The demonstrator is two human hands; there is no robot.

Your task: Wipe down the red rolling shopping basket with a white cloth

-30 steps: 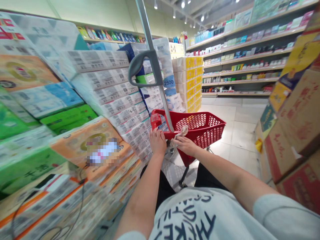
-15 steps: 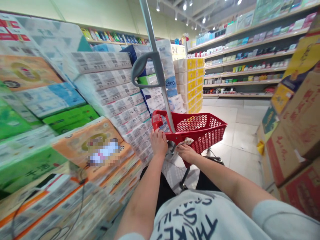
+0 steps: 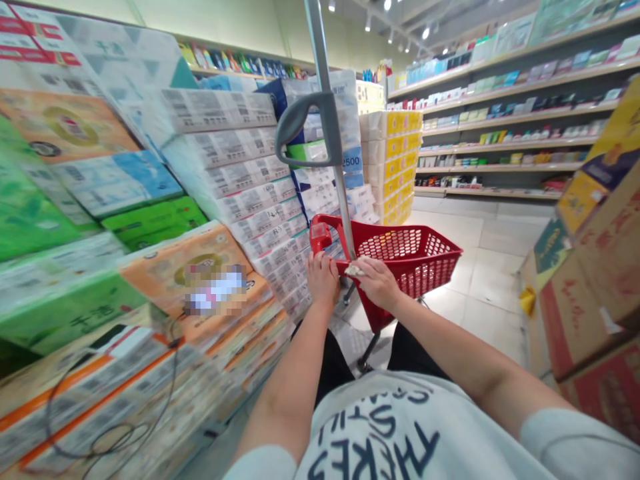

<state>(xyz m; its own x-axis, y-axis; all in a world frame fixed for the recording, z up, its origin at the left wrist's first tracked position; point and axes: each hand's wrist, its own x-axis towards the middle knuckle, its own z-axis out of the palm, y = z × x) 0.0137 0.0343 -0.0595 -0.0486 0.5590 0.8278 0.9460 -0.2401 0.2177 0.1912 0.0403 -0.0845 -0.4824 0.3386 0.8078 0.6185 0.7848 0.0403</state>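
Note:
A red shopping cart (image 3: 431,272) with a perforated basket stands right in front of me. Gripping its near rim, below the red moulded handle part, is my left hand (image 3: 323,279), fingers curled over the edge. My right hand (image 3: 379,281) holds a crumpled whitish cloth (image 3: 355,271) against that rim, close to the foot of a metal pole (image 3: 342,200). The cloth is mostly covered by the fingers. Higher up, the pole carries a grey loop handle (image 3: 332,130), which neither hand touches.
Stacked tissue packs (image 3: 235,170) rise on the left, beside an orange tissue pack (image 3: 233,250). A thin black cable (image 3: 173,373) hangs over the lower packs. Cardboard boxes (image 3: 580,307) line the right. Stocked shelves (image 3: 505,143) stand behind a tiled floor (image 3: 487,293).
My right hand has moved the cloth up and left, from the basket's side to the rim by the pole. My left hand keeps its grip. The whole view has shifted slightly.

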